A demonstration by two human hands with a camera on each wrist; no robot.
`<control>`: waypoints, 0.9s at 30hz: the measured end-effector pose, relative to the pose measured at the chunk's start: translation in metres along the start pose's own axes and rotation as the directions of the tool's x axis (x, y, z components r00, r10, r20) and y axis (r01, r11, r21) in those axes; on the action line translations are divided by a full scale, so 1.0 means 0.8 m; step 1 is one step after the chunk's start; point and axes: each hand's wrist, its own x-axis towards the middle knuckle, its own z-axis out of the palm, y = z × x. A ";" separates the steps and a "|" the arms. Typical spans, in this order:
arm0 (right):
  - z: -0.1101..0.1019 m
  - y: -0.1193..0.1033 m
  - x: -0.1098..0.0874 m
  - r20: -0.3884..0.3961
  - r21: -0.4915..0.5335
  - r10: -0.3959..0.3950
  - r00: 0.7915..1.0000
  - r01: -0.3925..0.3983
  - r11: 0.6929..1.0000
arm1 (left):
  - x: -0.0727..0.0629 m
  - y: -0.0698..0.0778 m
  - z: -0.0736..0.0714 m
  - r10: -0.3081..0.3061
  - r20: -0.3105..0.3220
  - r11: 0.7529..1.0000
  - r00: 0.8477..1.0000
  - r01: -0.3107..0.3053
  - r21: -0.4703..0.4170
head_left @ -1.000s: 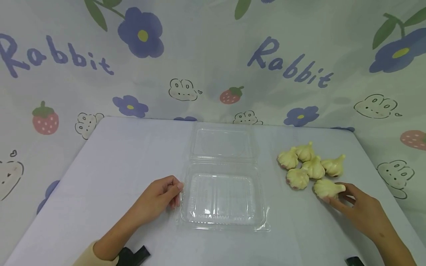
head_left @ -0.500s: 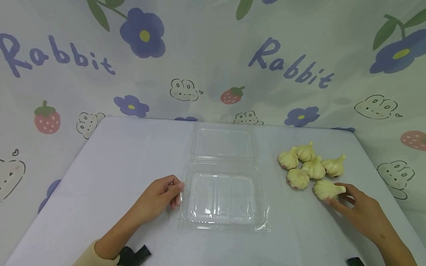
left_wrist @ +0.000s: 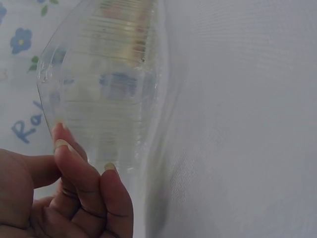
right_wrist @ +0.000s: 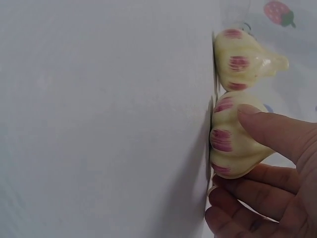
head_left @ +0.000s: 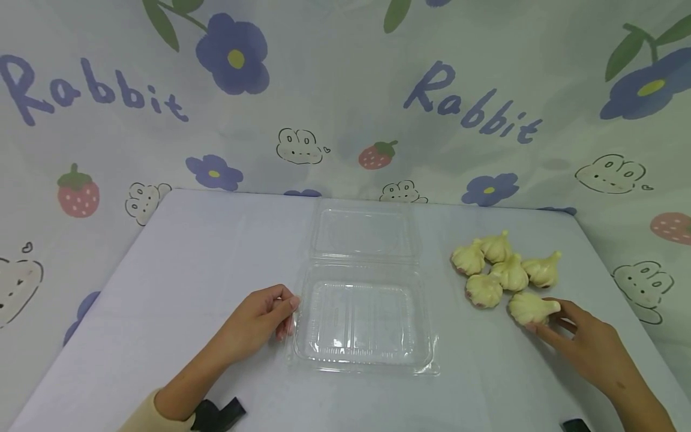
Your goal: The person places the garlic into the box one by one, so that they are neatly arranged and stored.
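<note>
A clear plastic clamshell container (head_left: 353,318) lies with its lid (head_left: 364,231) folded back toward the far edge. At its left side my left hand (head_left: 259,324) pinches the rim between thumb and fingers; the left wrist view shows the curled fingers (left_wrist: 81,178) against the clear wall. To the right, my right hand (head_left: 585,339) grips the nearest garlic bulb (head_left: 529,308), which is on the table with its stem pointing right. Seen from the right wrist, the thumb presses on this purple-streaked bulb (right_wrist: 233,141) while the fingers pass below it. Several more garlic bulbs (head_left: 508,273) lie grouped just beyond.
The table wears a white cloth (head_left: 216,252). Behind it hangs a curtain (head_left: 335,90) printed with rabbits, flowers and strawberries. A black strap (head_left: 218,415) shows by the left forearm, and a black piece (head_left: 575,425) by the right one.
The view has shifted very slightly. Both hands, the container and the garlic bulbs keep their places.
</note>
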 end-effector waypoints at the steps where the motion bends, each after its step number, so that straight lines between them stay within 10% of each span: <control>1: 0.000 0.000 0.000 0.000 0.002 0.001 1.000 -0.001 1.000 | 0.000 0.000 0.000 -0.001 -0.001 1.000 1.000 0.001 -0.001; 27: 0.001 -0.002 -0.007 -0.023 0.009 0.000 1.000 0.000 1.000 | 0.000 0.000 0.000 -0.015 -0.007 1.000 1.000 0.015 -0.008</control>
